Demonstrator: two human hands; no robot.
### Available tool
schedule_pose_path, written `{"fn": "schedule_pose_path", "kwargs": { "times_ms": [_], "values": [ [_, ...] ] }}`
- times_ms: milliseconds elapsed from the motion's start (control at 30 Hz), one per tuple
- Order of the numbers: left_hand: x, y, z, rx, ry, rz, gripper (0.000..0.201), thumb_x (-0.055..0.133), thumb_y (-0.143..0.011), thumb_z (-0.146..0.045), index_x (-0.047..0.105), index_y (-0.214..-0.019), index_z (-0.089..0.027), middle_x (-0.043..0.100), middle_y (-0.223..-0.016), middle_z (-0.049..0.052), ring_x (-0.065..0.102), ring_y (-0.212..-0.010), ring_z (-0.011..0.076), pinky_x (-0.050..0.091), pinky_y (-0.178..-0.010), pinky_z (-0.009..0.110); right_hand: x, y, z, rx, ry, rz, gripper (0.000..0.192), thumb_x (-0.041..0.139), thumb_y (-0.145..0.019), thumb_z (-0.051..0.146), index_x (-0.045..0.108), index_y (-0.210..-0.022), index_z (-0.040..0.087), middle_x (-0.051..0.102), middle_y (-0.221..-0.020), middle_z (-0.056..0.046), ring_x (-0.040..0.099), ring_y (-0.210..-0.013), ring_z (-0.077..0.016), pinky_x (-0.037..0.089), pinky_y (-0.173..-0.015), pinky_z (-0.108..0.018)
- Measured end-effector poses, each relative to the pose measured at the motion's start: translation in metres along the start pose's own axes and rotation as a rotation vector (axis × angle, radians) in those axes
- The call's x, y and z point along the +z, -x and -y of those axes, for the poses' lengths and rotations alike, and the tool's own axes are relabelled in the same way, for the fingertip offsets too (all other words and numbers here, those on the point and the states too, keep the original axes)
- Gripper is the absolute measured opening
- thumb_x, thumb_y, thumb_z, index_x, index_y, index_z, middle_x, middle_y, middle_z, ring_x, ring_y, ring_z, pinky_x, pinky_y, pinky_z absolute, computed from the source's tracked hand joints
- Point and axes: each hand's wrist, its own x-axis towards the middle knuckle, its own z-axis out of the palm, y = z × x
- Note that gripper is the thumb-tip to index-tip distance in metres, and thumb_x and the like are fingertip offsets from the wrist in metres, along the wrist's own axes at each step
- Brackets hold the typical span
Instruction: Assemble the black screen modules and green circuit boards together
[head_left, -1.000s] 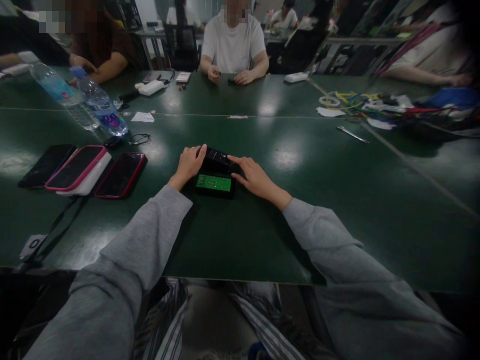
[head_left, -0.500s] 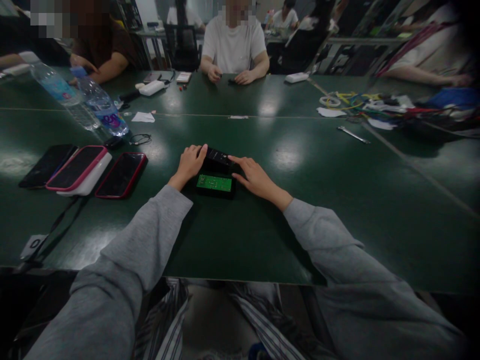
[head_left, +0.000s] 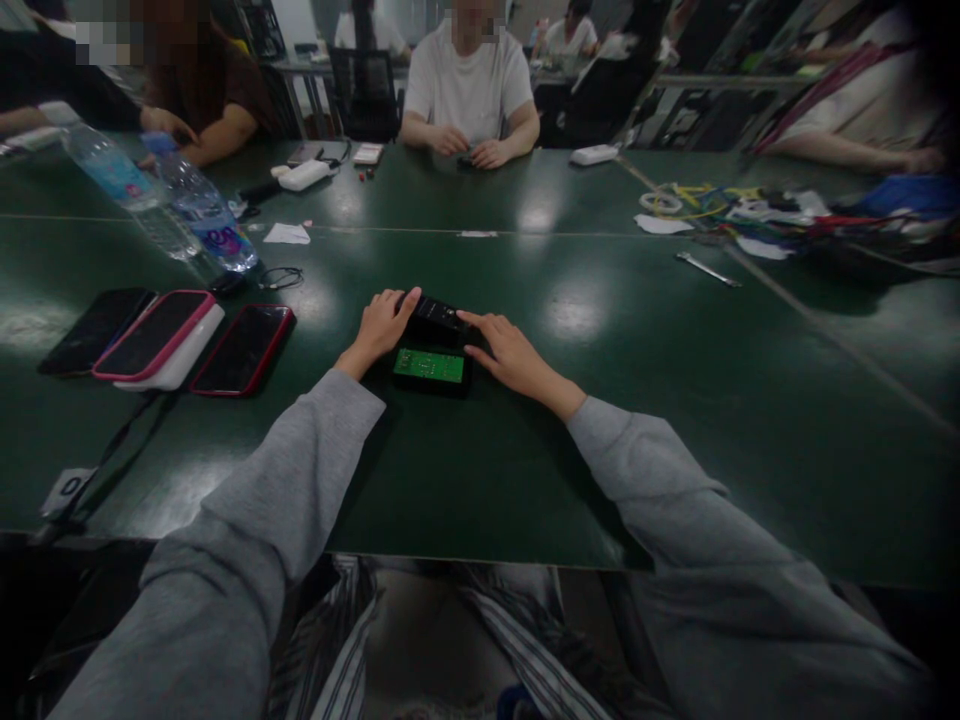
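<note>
A small black case [head_left: 433, 368] lies on the green tabletop [head_left: 675, 400] near the middle, just ahead of the person; one green board [head_left: 428, 364] sits in its near half, and a black lid [head_left: 437, 314] stands tilted at its far edge. The left hand [head_left: 379, 328] rests at the left of the case, fingers curled loosely, fingertips touching the lid's left end; the right hand [head_left: 504, 352] lies at the right, fingers stretched flat, forefinger touching the lid's right end; neither hand closes round anything. Both arms wear grey sleeves [head_left: 300, 470].

To the left lie three phones in a row: a black one [head_left: 94, 330], a pink-edged one [head_left: 154, 334] on a white block, a red-edged one [head_left: 241, 348]; a black strap [head_left: 112, 462] runs near them toward the tabletop's near edge. Far left stand two water bottles [head_left: 187, 205], tilted in view, with a coiled black cable [head_left: 280, 278] just beside them. To the far right lies one wrench [head_left: 706, 269], and beyond it a tangle of coloured wires [head_left: 720, 205]. Nothing lies between the hands and the case. Across the tabletop a person in a white shirt [head_left: 466, 85] sits with hands together; another person's arm [head_left: 202, 140] rests at the far left.
</note>
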Motion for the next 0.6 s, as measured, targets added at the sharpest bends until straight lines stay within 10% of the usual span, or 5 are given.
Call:
{"fn": "schedule_pose_path", "kwargs": {
  "times_ms": [600],
  "values": [
    [0.0024, -0.0010, 0.0024, 0.030, 0.019, -0.007, 0.085, 0.006, -0.092, -0.079, 0.065, -0.108, -0.019, 0.065, -0.115, 0.013, 0.058, -0.110, 0.0275, 0.046, -0.102, 0.045, -0.0018, 0.0003, 0.0031, 0.016, -0.004, -0.016, 0.052, 0.048, -0.103, 0.043, 0.038, -0.151, 0.025, 0.060, -0.125, -0.011, 0.058, -0.111, -0.0313, 0.052, -0.095, -0.052]
  ]
}}
